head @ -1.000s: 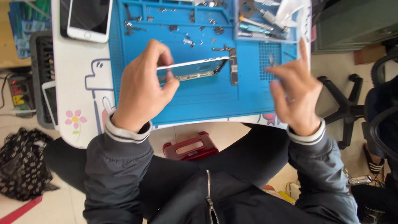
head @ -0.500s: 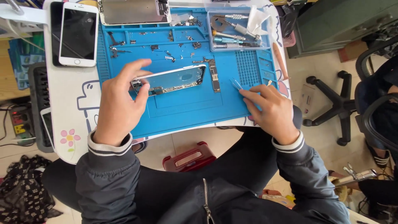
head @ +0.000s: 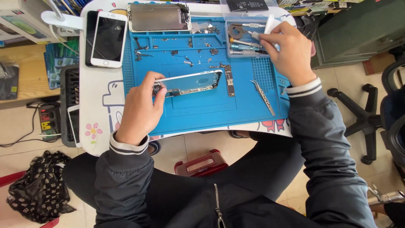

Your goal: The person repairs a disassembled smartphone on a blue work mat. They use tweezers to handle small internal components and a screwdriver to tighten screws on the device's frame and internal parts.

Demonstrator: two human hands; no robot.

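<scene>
My left hand (head: pixel 141 112) grips the left end of an opened phone frame (head: pixel 194 82), which lies on the blue repair mat (head: pixel 202 114) with its inner parts showing. My right hand (head: pixel 287 50) has reached into the clear tool tray (head: pixel 238 42) at the mat's top right, where its fingers are closed around a white-handled tool (head: pixel 268 24). A narrow logic board (head: pixel 229 80) rests just right of the frame. Metal tweezers (head: pixel 263 97) lie loose on the mat below my right wrist.
A white phone (head: pixel 109 39) and a removed screen panel (head: pixel 158 17) lie at the table's back left. Small screws and brackets are scattered over the mat's top. Below are a red box (head: pixel 202 162), a black bag (head: pixel 40 192), a power strip (head: pixel 48 122) and an office chair base (head: pixel 363 109).
My right hand left the mat's right side and moved up to the tool tray; the tweezers now lie on the mat. My left hand stayed on the phone frame.
</scene>
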